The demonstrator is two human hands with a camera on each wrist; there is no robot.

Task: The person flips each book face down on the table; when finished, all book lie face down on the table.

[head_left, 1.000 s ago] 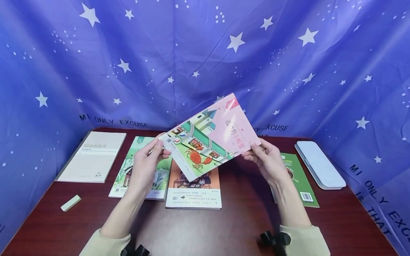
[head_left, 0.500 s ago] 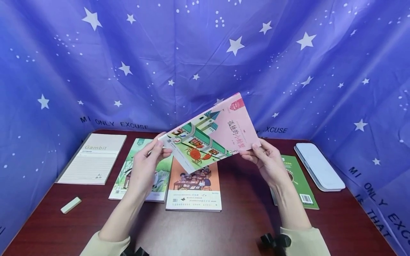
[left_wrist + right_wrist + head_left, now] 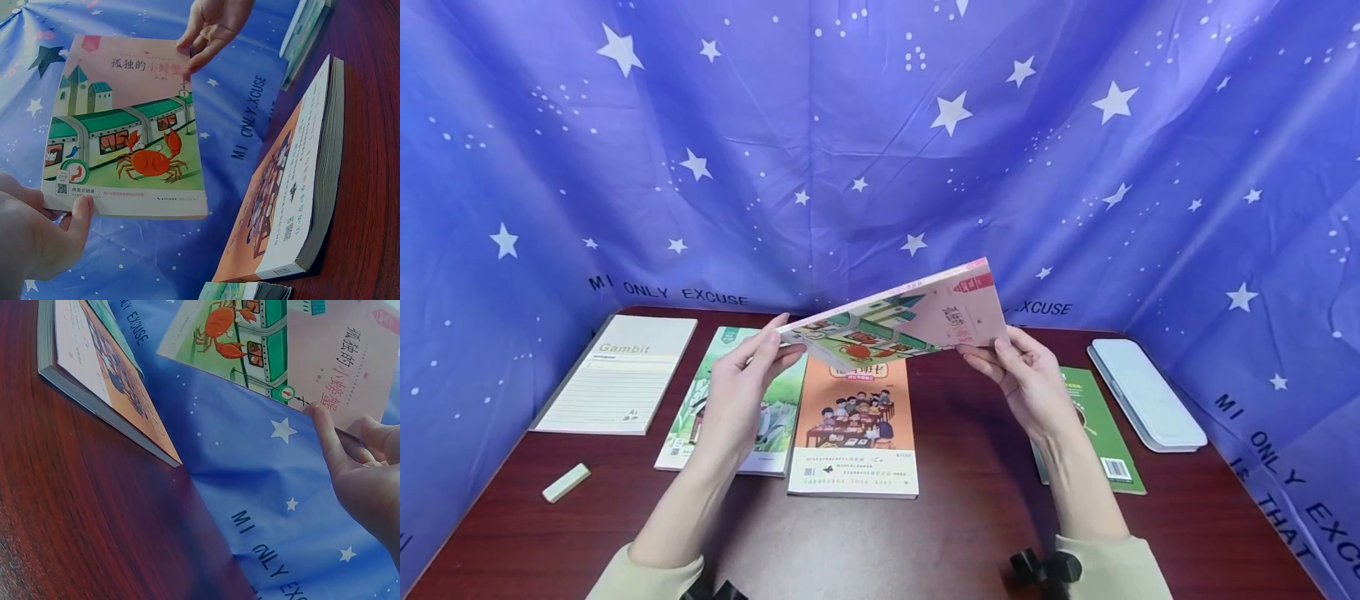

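A pink and green book with a red crab on its cover [image 3: 901, 321] [image 3: 125, 125] [image 3: 294, 344] is held in the air above the dark red table [image 3: 970, 517]. My left hand [image 3: 747, 387] [image 3: 37, 234] pinches its lower left corner. My right hand [image 3: 1026, 379] [image 3: 359, 465] [image 3: 212, 25] pinches its right edge. The book now lies nearly flat, with its cover tipped away from the head camera. Below it lies an orange book [image 3: 857, 425] [image 3: 294, 187] [image 3: 100, 369].
On the table, from the left: a Gambit notebook [image 3: 617, 371], a pale eraser [image 3: 566, 482], a green illustrated book [image 3: 730, 408], then to the right a green book [image 3: 1097, 425] and a white case [image 3: 1146, 392]. Blue starry cloth [image 3: 880, 142] surrounds the table.
The crab book has tipped from a steep upright tilt to nearly flat, its top edge swinging down and away. More of the orange book's cover shows. Both hands kept their hold.
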